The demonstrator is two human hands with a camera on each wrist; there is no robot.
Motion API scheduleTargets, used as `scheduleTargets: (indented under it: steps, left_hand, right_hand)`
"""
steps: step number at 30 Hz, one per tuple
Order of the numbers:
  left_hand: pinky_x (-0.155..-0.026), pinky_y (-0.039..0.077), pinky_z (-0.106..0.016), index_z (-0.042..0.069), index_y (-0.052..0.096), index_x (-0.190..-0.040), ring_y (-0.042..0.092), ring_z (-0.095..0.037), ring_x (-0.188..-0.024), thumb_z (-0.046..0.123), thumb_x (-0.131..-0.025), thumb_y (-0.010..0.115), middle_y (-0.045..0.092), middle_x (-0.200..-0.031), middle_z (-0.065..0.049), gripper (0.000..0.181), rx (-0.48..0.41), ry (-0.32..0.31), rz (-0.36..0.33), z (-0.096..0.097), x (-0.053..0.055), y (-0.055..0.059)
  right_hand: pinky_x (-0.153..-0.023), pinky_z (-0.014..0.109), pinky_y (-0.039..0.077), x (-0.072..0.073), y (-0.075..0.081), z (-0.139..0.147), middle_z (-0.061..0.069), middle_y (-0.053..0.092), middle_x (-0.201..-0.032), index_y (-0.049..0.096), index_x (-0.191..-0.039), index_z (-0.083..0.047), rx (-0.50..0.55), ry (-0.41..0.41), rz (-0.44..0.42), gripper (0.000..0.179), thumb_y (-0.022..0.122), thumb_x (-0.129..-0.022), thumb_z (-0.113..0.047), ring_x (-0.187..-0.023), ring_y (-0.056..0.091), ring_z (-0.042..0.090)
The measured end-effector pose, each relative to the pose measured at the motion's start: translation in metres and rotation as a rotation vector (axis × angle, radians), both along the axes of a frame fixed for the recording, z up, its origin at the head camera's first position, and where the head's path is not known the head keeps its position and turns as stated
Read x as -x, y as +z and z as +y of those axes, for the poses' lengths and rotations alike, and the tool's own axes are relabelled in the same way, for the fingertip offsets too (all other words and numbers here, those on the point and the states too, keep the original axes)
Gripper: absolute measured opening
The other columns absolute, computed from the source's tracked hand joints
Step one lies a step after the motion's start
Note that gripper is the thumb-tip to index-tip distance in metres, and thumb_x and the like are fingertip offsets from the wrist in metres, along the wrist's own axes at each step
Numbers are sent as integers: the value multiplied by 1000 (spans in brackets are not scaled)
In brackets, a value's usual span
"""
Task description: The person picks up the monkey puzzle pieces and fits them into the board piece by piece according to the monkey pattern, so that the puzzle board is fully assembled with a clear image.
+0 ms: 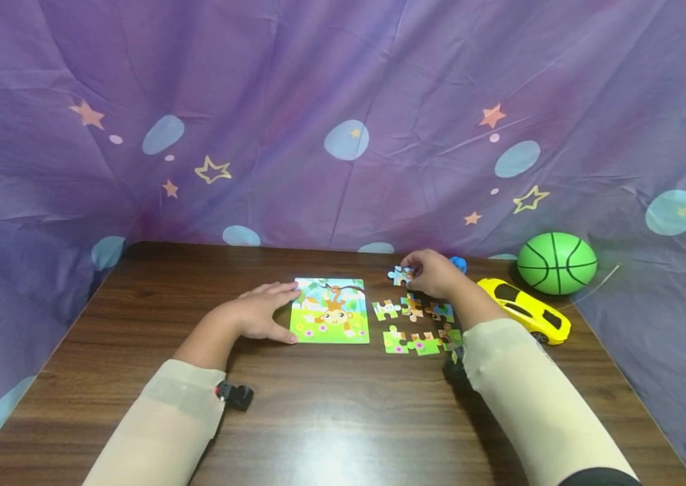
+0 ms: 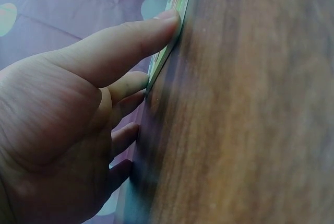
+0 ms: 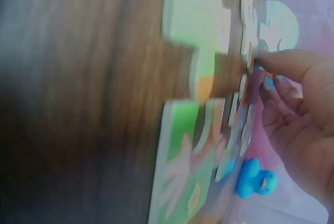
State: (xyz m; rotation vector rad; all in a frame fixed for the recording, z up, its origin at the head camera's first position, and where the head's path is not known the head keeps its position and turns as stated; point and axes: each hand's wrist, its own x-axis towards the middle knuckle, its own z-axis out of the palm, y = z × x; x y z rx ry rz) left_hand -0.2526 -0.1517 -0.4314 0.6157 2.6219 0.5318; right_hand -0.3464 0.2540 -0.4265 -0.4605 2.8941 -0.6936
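On the bench (image 1: 294, 398), our right grip (image 1: 435, 275) is pinching a puzzle piece (image 1: 399, 275), the board (image 1: 330, 332) lying at its eight o'clock.

across the top of the head view the curtain (image 1: 282, 88) is purple, printed with pale blue ovals, orange stars and yellow star outlines. the tabletop (image 1: 318, 412) below is brown, wood-grained. at centre, the picture board (image 1: 330, 317) shows an orange-brown monkey on green; right of it, the puzzle pieces (image 1: 396, 341) are green, blue and brown. at right, the ball (image 1: 557, 263) is green with black lines, the car (image 1: 520, 304) yellow with dark windows.
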Motion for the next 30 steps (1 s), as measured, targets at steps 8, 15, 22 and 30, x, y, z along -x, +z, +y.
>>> scheduleTargets:
  steps: [8, 15, 22, 30]
  left_hand:
    - [-133, 14, -71, 24, 30, -171, 11, -39, -169, 57, -88, 82, 17, -182, -1, 103, 2, -6, -5, 2, 1, -1]
    - [-133, 14, -71, 25, 29, -171, 11, -40, -169, 56, -88, 82, 17, -182, -1, 104, 4, 1, -13, 3, 1, 1]
    - [-133, 14, -72, 25, 30, -171, 11, -39, -169, 57, -87, 82, 17, -182, -1, 104, 4, 7, -14, 2, 0, 2]
    - [-133, 16, -71, 24, 30, -171, 13, -40, -169, 56, -87, 83, 17, -182, -2, 104, 6, 5, -8, 3, 0, 2]
  right_hand:
    - [-111, 54, 54, -2, -2, -8, 15, 73, -124, 68, -128, -10, 71, -71, -50, 30, 75, -99, -12, -118, 68, 34]
    - [-108, 52, 55, -11, 3, -17, 11, 75, -122, 71, -126, -15, 147, -65, -38, 26, 74, -101, -18, -117, 69, 32]
    - [-105, 49, 55, -20, 7, -39, 8, 73, -123, 71, -125, -18, 202, -25, -63, 23, 73, -102, -20, -118, 68, 29]
    - [-93, 42, 58, -29, 8, -71, 1, 75, -116, 73, -121, -22, 188, 69, -115, 19, 73, -102, -19, -108, 69, 22]
